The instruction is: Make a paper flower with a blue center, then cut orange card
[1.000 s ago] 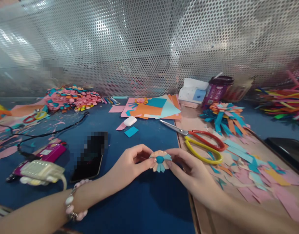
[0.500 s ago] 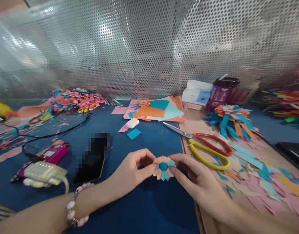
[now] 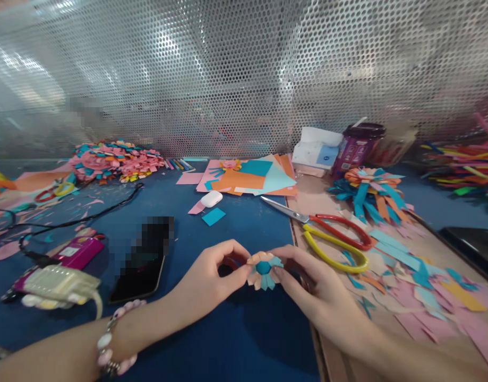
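A small paper flower (image 3: 264, 268) with peach and light blue petals and a darker blue centre is held above the blue table surface. My left hand (image 3: 223, 269) pinches its left edge between thumb and fingers, and a beaded bracelet (image 3: 108, 339) circles that wrist. On the flower's other side, my right hand (image 3: 313, 284) grips the blue petals the same way. Scissors (image 3: 333, 233) with one red and one yellow handle lie just beyond my right hand. Fingertips behind the flower are partly hidden.
A phone (image 3: 146, 265), a purple device (image 3: 81, 252) and a pale clear case lie left. Behind are coloured paper sheets (image 3: 247, 178), a white earbud case (image 3: 212, 199) and a pile of paper flowers (image 3: 116, 161). Paper scraps (image 3: 427, 302) cover the right board; a perforated metal panel stands behind.
The view has shifted slightly, so most things sit a little further left. Both hands keep hold of the flower, whose petals look slightly more tilted and spread.
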The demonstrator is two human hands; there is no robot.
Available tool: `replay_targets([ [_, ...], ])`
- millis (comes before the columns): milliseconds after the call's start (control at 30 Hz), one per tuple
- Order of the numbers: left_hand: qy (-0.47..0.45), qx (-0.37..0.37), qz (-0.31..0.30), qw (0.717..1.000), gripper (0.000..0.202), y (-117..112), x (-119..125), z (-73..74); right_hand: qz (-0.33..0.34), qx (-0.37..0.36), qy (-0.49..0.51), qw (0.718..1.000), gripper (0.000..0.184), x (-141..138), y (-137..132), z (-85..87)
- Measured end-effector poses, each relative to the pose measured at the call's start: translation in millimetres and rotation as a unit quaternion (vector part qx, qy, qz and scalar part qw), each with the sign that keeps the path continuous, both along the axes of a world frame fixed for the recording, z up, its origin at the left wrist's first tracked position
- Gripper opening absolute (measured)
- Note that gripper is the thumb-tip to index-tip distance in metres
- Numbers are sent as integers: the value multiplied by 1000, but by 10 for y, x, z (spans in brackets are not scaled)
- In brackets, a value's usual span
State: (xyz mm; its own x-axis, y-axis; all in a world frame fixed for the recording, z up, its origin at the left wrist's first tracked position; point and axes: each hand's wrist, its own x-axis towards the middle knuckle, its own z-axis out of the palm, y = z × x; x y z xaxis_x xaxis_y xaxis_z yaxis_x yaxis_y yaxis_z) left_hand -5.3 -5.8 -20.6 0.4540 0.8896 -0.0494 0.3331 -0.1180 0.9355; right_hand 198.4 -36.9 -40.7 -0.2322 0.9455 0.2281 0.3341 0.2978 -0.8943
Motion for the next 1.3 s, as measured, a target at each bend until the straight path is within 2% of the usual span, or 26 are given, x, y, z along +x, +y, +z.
replay_targets([
  [133, 5, 8, -8, 1000, 10, 0, -6, -16, -8, 0, -6, 1000, 15, -20, 4, 22],
  [467, -10, 11, 18, 1000, 18, 7, -11, -46, -37, 35, -28, 998, 13, -40, 7, 6],
  [600, -16, 15, 17, 1000, 13, -12, -7, -31, -31, 75, -36, 996, 12, -28, 8, 1],
  [800, 23, 25, -6, 999, 12, -37, 6, 1, -25, 177, -45, 983, 20, -2, -9, -49],
  [967, 9, 109, -27, 994, 4, -39, 2, -1, -8, 230, -60, 971, 29, 3, -21, -106],
  [1100, 8, 193, -33, 981, 8, -41, -28, -56, -1, 235, -87, 968, 35, -9, -15, -102],
  [1200, 16, 293, -51, 955, 15, -39, -57, -119, 18, 247, -117, 962, 32, -9, -14, -77],
  [1300, 26, 409, -75, 909, 19, -54, -74, -151, 37, 255, -126, 958, 31, 0, -25, -77],
])
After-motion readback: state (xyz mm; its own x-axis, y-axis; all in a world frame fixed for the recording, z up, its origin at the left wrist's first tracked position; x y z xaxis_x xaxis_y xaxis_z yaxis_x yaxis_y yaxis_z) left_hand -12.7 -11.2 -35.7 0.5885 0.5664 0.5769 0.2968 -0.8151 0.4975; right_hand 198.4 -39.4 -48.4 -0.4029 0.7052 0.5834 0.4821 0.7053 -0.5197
